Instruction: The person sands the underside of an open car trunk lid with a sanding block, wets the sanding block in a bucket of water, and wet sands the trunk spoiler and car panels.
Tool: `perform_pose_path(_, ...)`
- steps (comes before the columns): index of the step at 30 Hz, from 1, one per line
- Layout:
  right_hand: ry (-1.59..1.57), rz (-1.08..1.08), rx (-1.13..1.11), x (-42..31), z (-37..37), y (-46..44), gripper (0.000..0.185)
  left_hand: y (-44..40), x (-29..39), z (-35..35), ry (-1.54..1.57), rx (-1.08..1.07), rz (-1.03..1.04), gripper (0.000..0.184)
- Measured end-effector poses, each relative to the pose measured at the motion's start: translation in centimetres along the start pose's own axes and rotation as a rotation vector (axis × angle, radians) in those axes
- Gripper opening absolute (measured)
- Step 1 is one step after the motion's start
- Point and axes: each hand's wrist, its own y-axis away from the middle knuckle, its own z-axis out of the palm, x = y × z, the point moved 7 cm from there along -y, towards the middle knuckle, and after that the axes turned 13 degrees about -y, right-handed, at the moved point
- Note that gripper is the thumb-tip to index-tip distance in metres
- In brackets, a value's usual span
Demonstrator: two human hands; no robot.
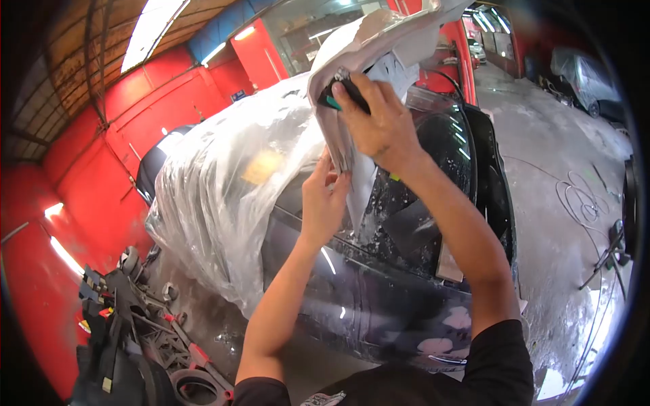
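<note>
Above a dark car (379, 298), my right hand (380, 125) is closed around a black block with a green part (352, 95). The block lies against the edge of a pale, whitish panel (332, 61) that stands up over the car. Lower on the same panel, my left hand (326, 199) grips its bottom end between thumb and fingers. White residue spots the dark surface beneath. Clear plastic sheeting (217, 169) drapes over the car to the left of my hands.
Black parts and red-and-grey stands (196, 352) lie on the floor at lower left. A coiled cable (579, 203) and a black stand (613, 254) are on the right-hand floor. Another covered car (589, 81) stands at the upper right, and red walls (101, 176) at left.
</note>
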Motion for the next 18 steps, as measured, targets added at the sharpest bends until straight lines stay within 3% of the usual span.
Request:
perform_pose_path(2,-0.027,-0.019,0.056,0.1,-1.4,-1.2,0.045,0.0,0.0,0.1,0.042,-0.008,-0.034,0.065)
perform_pose_path(3,-0.079,0.117,0.071,0.2,-1.6,-1.1,0.051,0.0,0.0,0.1,0.063,-0.012,-0.047,0.065)
perform_pose_path(6,-0.217,0.245,0.232,-1.9,-0.6,0.7,0.048,0.1,-0.7,0.4,0.149,-0.034,-0.080,0.060)
perform_pose_path(9,-0.332,0.369,0.192,-4.7,1.4,3.6,0.046,1.0,-2.4,0.4,0.322,-0.213,-0.288,0.054)
perform_pose_path(13,-0.422,0.420,0.243,-6.2,1.6,5.0,0.046,2.7,-3.1,0.7,0.357,-0.156,-0.139,0.041)
perform_pose_path(16,-0.433,0.461,0.295,-4.8,2.4,1.7,0.046,3.0,-3.9,0.3,0.177,-0.282,-0.190,0.031)
perform_pose_path(18,-0.396,0.510,0.303,-4.6,2.8,0.5,0.047,3.1,-3.8,0.0,0.195,-0.243,-0.192,0.027)
